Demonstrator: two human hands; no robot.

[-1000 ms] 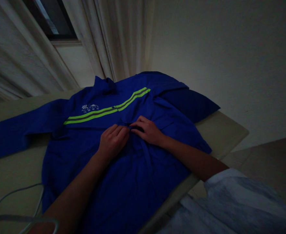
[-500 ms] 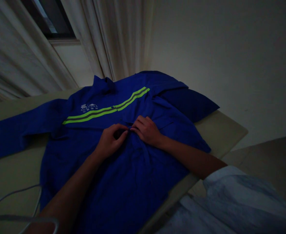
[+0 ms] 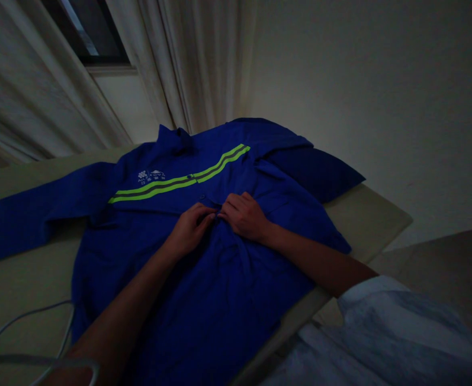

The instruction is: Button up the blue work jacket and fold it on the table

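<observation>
A blue work jacket [image 3: 139,241] lies spread out, front side up, with its collar at the far side. A yellow-green and grey reflective stripe [image 3: 155,188] crosses its chest, below a white printed logo [image 3: 151,176]. At the front opening, my left hand [image 3: 189,228] pinches the cloth between thumb and fingers. Right beside it, my right hand [image 3: 244,216] grips the jacket's front edge, fingers curled. The fingertips of both hands nearly meet. Whatever small part sits between them is hidden. A button [image 3: 202,197] shows just above my left hand.
The jacket rests on a pale table [image 3: 380,212], whose corner juts out at the right. A white cable [image 3: 27,308] loops at the lower left. Behind the table hang light curtains [image 3: 203,64] beside a dark window [image 3: 99,32], with a plain wall [image 3: 360,96] to the right.
My left thumb and fingers have closed nearer together on the cloth. Both hands stay at the same spot on the jacket front. The whole view has shifted slightly.
</observation>
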